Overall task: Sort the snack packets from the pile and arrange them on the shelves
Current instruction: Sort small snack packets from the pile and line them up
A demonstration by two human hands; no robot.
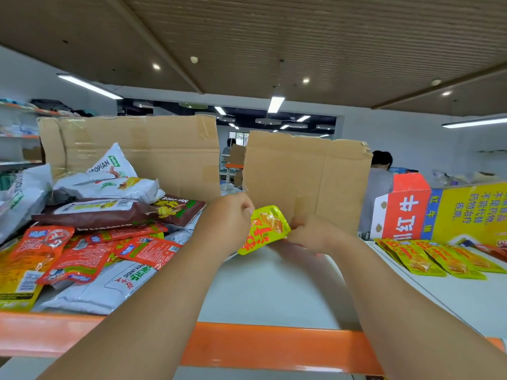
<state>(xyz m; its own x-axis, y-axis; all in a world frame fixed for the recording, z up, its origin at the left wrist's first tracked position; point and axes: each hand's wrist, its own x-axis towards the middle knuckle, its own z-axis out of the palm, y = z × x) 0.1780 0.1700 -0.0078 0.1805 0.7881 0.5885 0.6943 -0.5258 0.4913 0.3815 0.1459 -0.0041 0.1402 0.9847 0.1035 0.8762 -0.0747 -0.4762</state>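
Both my hands hold one small yellow snack packet (264,229) with red lettering above the white shelf top (263,286). My left hand (229,218) pinches its upper left edge and my right hand (310,233) grips its lower right edge. The pile of snack packets (90,229) lies on the left: red-orange packets in front, a brown bag and white bags behind. A row of several yellow packets (436,259) lies overlapping on the right part of the shelf.
Two upright cardboard sheets (307,182) stand at the back of the shelf. A red and yellow printed carton (439,209) lies at the right. The shelf has an orange front rail (247,344). A seated person (380,176) is behind the cardboard.
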